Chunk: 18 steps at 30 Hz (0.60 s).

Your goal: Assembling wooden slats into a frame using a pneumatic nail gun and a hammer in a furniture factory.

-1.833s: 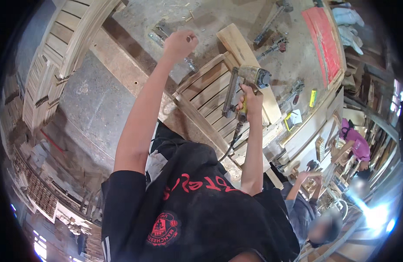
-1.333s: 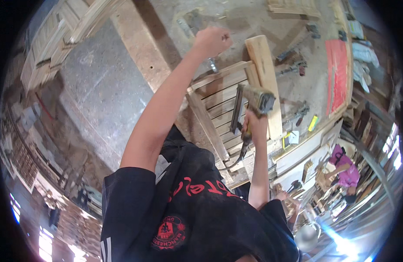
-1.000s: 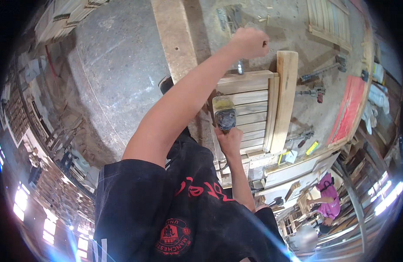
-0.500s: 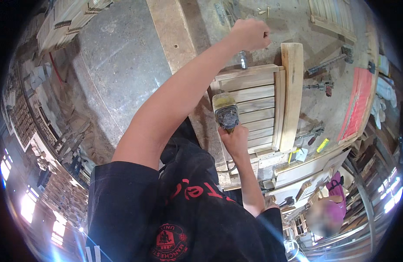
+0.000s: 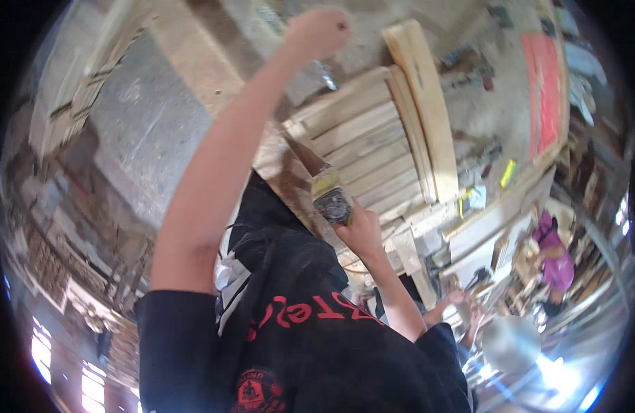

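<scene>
My right hand (image 5: 362, 232) is wrapped round the handle of a yellow and dark-grey power tool (image 5: 331, 199), whose exact kind I cannot make out. The tool sits at the near left edge of a pale slatted wooden panel (image 5: 362, 151). Beyond the panel's far left corner, my left hand (image 5: 321, 33) is closed in a fist, and whatever is inside it is hidden. Just below that fist shows the metal end of a clamp (image 5: 327, 76). Against the panel's right side lies a thick wooden beam (image 5: 427, 110).
Several metal bar clamps (image 5: 462, 79) lie right of the beam. A red strip (image 5: 543, 93) runs along the table's right side, and a yellow object (image 5: 508, 173) lies nearer. Long timber (image 5: 194, 55) crosses at left. Other people, one in purple (image 5: 555, 258), are at lower right.
The view has turned, so the panel and beam appear tilted and further left. The tool in my right hand has shifted off the slats toward the panel's near left edge. My left fist stays closed.
</scene>
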Motion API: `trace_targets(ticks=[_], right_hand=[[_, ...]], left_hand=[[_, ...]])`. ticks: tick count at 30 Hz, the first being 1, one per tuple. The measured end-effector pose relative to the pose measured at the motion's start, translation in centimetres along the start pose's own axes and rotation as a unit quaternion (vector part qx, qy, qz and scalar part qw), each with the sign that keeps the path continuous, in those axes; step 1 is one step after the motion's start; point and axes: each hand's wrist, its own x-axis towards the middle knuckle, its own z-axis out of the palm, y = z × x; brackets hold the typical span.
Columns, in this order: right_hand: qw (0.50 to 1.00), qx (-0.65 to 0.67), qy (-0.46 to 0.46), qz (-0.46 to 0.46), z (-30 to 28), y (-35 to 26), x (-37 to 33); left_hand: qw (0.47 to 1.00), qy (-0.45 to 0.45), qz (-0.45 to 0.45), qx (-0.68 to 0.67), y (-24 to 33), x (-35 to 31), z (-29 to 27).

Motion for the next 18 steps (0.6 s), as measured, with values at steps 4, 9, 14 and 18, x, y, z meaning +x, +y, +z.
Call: trace_targets(ticks=[4, 9, 14, 18], right_hand=[[0.999, -0.01, -0.016, 0.032, 0.1, 0.5, -1.2], [0.999, -0.017, 0.01, 0.048, 1.1, 0.6, -1.7], [0.999, -0.014, 0.001, 0.037, 0.5, 0.4, -2.0], [0.998, 0.0, 0.02, 0.063, 0.8, 1.1, -3.2]], left_hand=[[0.999, 0.013, 0.03, -0.04, 1.4, -0.6, -1.0], [0.993, -0.027, -0.036, -0.106, 3.3, -1.8, -2.4], [0.998, -0.024, -0.032, -0.04, 3.4, -1.3, -1.8], [0.998, -0.058, 0.002, 0.022, 2.8, -0.3, -1.4]])
